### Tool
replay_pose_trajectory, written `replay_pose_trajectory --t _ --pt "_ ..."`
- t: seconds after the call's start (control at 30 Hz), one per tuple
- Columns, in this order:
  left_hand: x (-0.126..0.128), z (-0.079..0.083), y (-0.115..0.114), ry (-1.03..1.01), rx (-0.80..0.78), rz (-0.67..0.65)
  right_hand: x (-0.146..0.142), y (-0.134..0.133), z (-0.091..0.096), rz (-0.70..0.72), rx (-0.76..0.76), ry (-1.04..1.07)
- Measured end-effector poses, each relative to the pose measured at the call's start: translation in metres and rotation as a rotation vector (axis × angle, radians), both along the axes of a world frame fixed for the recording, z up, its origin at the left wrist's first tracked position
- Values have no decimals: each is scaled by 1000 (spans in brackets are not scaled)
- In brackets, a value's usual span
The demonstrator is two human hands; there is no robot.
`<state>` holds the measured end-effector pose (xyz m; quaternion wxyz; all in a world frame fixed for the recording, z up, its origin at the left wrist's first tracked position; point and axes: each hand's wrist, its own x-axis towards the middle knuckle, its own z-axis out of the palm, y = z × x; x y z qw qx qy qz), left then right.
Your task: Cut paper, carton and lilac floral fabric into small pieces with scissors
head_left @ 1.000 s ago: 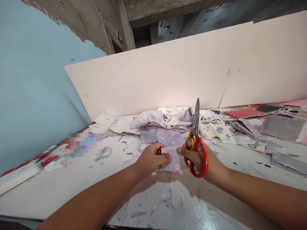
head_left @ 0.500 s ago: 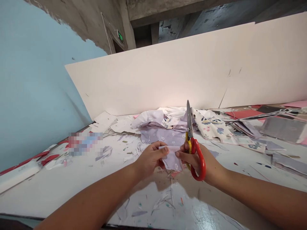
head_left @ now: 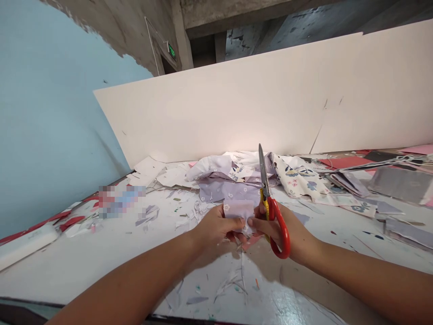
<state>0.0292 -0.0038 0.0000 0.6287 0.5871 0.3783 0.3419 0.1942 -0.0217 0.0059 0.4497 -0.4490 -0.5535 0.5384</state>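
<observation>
My left hand [head_left: 216, 227] pinches a small piece of lilac floral fabric [head_left: 238, 211] at its lower left edge. My right hand [head_left: 287, 232] grips red-handled scissors [head_left: 272, 212], whose closed blades point up and slightly left, and its fingertips also pinch the right edge of the same piece. The two hands meet just above the white table [head_left: 101, 257]. A pink scrap [head_left: 252, 240] shows beneath the piece.
A heap of lilac and white floral cloth [head_left: 237, 178] lies behind my hands. Paper sheets [head_left: 152, 174] and small offcuts litter the table. Grey and red card pieces [head_left: 395, 185] are at the right. A tall white board [head_left: 270, 104] stands along the back, with a blue wall [head_left: 43, 135] at the left.
The scissors' blades have swung from tilting right to tilting slightly left. The fabric piece has been turned upward and my fingers have closed in on it.
</observation>
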Motion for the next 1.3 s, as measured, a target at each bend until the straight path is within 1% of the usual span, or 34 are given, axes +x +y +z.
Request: replay_pose_trajectory --t 0.07,0.13,0.27,0.37,0.47,0.53,0.6,0.7,0.77,0.87,0.93,1.0,1.07,1.17,1.23,1.3 --pt "0 -1 1 21 30 -49 0 -1 1 -37 13 -55" --pt "0 -2 2 22 41 -42 0 -1 0 -46 31 -59" --pt "-4 3 5 -10 96 110 3 1 -1 -29 26 -5" --pt "-8 10 8 -73 161 225 7 2 -3 54 54 -4" --pt "-12 15 12 -161 175 337 10 0 -4 170 118 -56" --pt "-15 16 15 -202 185 391 11 -4 -5 257 104 -75" --pt "-17 17 17 -223 203 415 10 -6 -5 299 47 -77" --pt "-19 17 18 -236 221 428 6 -7 -3 301 -7 16" --pt "-19 17 18 -240 224 436 5 -5 -3 301 7 74" --pt "-20 18 18 -247 227 438 7 0 -2 274 39 79" --pt "-20 19 18 -248 233 442 10 0 -1 203 22 13" --pt "-21 21 18 -251 248 451 12 -3 2 152 2 -113" --pt "-21 22 18 -259 273 470 12 -9 7 158 45 -215" --pt "-22 24 17 -275 311 516 11 -18 12 210 158 -363" --pt "-21 26 15 -284 329 541 9 -22 13 211 182 -513" --pt "-20 26 13 -281 343 545 8 -23 12 207 189 -591"
